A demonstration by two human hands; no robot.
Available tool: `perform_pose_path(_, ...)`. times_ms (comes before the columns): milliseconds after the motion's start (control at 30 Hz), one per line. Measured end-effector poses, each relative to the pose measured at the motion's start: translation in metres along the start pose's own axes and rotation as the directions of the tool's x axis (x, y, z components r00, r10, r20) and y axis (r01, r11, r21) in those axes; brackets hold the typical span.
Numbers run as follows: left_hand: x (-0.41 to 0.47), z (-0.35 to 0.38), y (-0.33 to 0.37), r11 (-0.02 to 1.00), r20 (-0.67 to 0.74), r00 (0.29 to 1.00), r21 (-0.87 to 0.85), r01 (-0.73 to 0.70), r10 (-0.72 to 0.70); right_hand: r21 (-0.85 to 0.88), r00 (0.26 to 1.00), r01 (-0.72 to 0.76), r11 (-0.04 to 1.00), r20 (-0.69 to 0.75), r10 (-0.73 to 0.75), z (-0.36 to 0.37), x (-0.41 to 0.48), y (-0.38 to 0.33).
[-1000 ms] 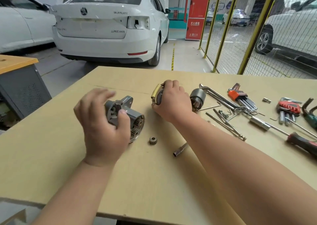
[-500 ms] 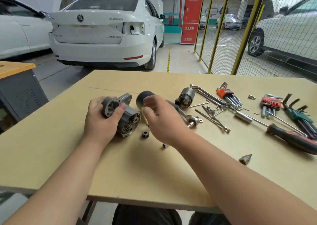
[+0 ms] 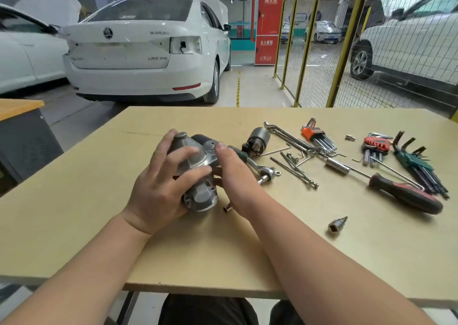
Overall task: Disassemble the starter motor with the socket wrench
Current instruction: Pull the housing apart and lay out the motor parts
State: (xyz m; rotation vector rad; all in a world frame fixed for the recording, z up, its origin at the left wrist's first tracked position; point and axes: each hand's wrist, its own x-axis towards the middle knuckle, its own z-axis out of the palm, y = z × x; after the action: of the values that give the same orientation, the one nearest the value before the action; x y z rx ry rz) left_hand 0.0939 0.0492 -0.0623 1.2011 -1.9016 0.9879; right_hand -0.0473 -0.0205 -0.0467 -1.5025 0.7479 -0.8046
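While the plywood table [image 3: 99,200] carries everything, the starter motor [image 3: 201,199] sits near its middle, between my two hands. My left hand [image 3: 158,190] is wrapped over the grey housing from the left, fingers spread and curled across the cone-shaped nose. My right hand [image 3: 235,173] clasps the motor from the right, thumb laid on top by the flange, with the fingers tucked against the side and mostly hidden. Well off to the right lies a long driver with a red-and-black handle [image 3: 406,195]. The socket wrench [image 3: 260,169] lies on the table just beyond my right hand, untouched. Behind it rests a dark cylindrical solenoid [image 3: 256,140]. A small socket adapter [image 3: 337,224] stands alone nearer me, and a tiny copper sleeve [image 3: 227,208] lies beside my right wrist.
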Motion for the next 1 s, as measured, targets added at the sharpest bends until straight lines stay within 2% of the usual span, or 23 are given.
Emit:
perform_pose_path(67, 0.002, 0.003, 0.004, 0.979, -0.032, 0.989, -0.149, 0.141, -0.147, -0.01, 0.999, 0.037, 0.999, 0.0, -0.037, -0.003, -0.001, -0.003)
perform_pose_path(167, 0.007, 0.005, 0.011, 0.823, -0.041, 0.901, -0.426, 0.376, -0.432, -0.044, 0.997, 0.076, 0.996, 0.014, -0.076, -0.006, 0.0, -0.005)
perform_pose_path(300, 0.009, 0.009, 0.011, 0.735, 0.012, 0.85, -0.496, 0.462, -0.526, -0.013, 0.997, 0.067, 0.998, 0.024, -0.067, -0.007, 0.002, -0.003)
perform_pose_path(367, 0.01, 0.008, 0.011, 0.645, 0.044, 0.802, -0.568, 0.511, -0.596, -0.021, 0.997, 0.062, 0.998, 0.041, -0.061, -0.006, 0.002, -0.003)
perform_pose_path(433, 0.011, 0.007, 0.011, 0.495, 0.093, 0.698, -0.639, 0.588, -0.71, -0.024, 0.997, 0.049, 0.999, 0.069, -0.047, -0.006, 0.002, -0.003)
perform_pose_path(500, 0.011, 0.005, 0.008, 0.313, 0.152, 0.539, -0.672, 0.671, -0.828, -0.049, 0.995, 0.043, 0.998, 0.092, -0.039, -0.006, 0.001, -0.005)
perform_pose_path(567, 0.009, 0.005, 0.004, 0.129, 0.211, 0.382, -0.708, 0.694, -0.9, -0.194, 0.991, 0.105, 0.975, 0.097, -0.087, -0.005, -0.005, -0.008)
perform_pose_path(600, 0.008, 0.004, 0.003, 0.037, 0.248, 0.321, -0.737, 0.675, -0.914, -0.333, 0.981, 0.19, 0.923, 0.092, -0.169, -0.004, -0.013, -0.01)
perform_pose_path(633, 0.007, 0.003, 0.001, -0.047, 0.288, 0.27, -0.759, 0.65, -0.919, -0.476, 0.952, 0.301, 0.826, 0.1, -0.29, -0.003, -0.022, -0.013)
perform_pose_path(667, 0.007, 0.002, 0.0, -0.118, 0.323, 0.226, -0.772, 0.625, -0.919, -0.58, 0.903, 0.411, 0.704, 0.154, -0.4, -0.004, -0.031, -0.014)
perform_pose_path(700, 0.007, 0.001, -0.002, -0.18, 0.352, 0.181, -0.778, 0.602, -0.918, -0.641, 0.861, 0.49, 0.591, 0.248, -0.445, -0.006, -0.037, -0.013)
perform_pose_path(767, 0.006, 0.0, -0.007, -0.265, 0.384, 0.105, -0.786, 0.559, -0.917, -0.701, 0.841, 0.54, 0.466, 0.431, -0.327, -0.012, -0.045, -0.006)
perform_pose_path(800, 0.005, 0.0, -0.009, -0.276, 0.381, 0.08, -0.783, 0.557, -0.921, -0.739, 0.852, 0.521, 0.428, 0.478, -0.211, -0.016, -0.046, 0.0)
perform_pose_path(867, 0.004, 0.0, -0.012, -0.215, 0.323, 0.067, -0.755, 0.62, -0.944, -0.814, 0.874, 0.47, 0.343, 0.484, -0.047, -0.021, -0.042, 0.007)
perform_pose_path(933, 0.0, 0.002, -0.014, -0.093, 0.233, 0.102, -0.699, 0.709, -0.967, -0.848, 0.886, 0.459, 0.264, 0.46, -0.062, -0.02, -0.032, 0.007)
perform_pose_path(1000, -0.005, 0.003, -0.016, 0.037, 0.154, 0.171, -0.629, 0.776, -0.973, -0.871, 0.886, 0.456, 0.181, 0.425, -0.185, -0.018, -0.021, 0.004)
